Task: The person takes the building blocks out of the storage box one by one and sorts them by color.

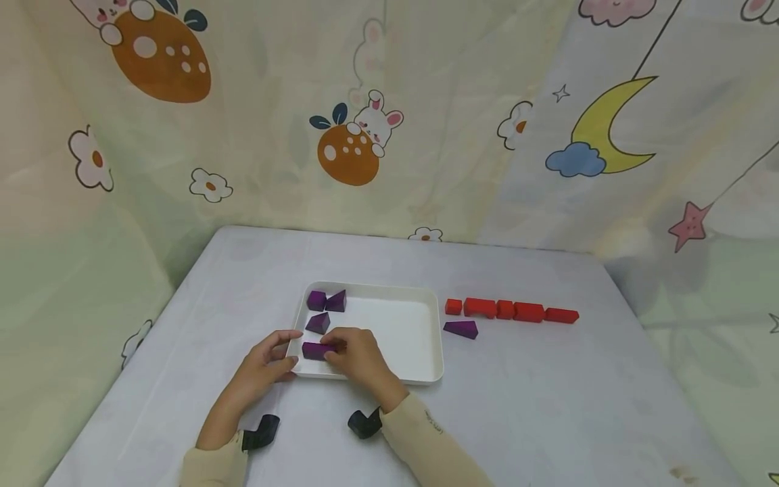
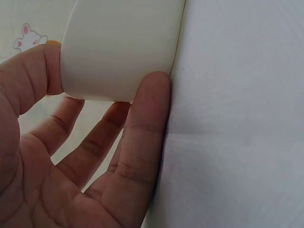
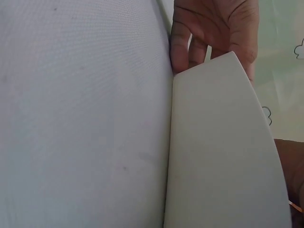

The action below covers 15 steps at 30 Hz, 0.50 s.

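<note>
A white tray (image 1: 389,352) lies on the table with several purple blocks in its left part. My left hand (image 1: 262,368) holds its near left corner; in the left wrist view the thumb reaches over the rim and a finger (image 2: 145,123) lies against the outer wall. Inside the tray, my right hand (image 1: 359,355) pinches the right end of a long purple block (image 1: 313,351) between thumb and fingers. Behind that block are a purple wedge (image 1: 318,323), a purple cube-like block (image 1: 316,300) and a purple pointed block (image 1: 337,301).
Right of the tray, several red blocks (image 1: 528,311) form a row on the white table (image 1: 548,406). One more purple block (image 1: 461,329) lies in front of that row, close to the tray's right rim. Patterned curtains (image 1: 262,135) surround the table. A dark wrist device (image 1: 365,424) is on each sleeve.
</note>
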Motion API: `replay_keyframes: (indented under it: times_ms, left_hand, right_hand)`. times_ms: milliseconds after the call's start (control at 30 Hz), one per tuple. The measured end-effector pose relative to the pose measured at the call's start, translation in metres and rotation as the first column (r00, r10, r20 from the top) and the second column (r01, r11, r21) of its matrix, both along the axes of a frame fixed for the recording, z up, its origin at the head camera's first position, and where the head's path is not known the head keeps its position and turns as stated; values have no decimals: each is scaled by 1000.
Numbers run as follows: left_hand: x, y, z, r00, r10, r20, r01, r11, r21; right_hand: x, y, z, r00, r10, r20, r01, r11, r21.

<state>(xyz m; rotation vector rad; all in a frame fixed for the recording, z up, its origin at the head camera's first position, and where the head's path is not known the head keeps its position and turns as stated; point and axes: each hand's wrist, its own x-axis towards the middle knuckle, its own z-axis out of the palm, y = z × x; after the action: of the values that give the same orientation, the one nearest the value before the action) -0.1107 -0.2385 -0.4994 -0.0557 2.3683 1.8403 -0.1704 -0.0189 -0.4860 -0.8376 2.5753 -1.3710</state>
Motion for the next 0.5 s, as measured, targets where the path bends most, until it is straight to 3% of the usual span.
replay_keyframes:
  times_ms: [167, 333, 500]
  left_hand:
    - [-1, 2, 1, 1000, 6, 12, -6, 1000, -8]
    - [-1, 3, 2, 999, 25, 24, -24, 999, -41]
    - [-1, 2, 1, 999, 32, 38, -30, 998, -50]
  right_hand:
    - [0, 22, 8, 1000, 21, 14, -20, 999, -50]
    - [-1, 53, 19, 998, 49, -43, -51, 997, -59]
    - [-3, 84, 25, 997, -6, -76, 3, 999, -35]
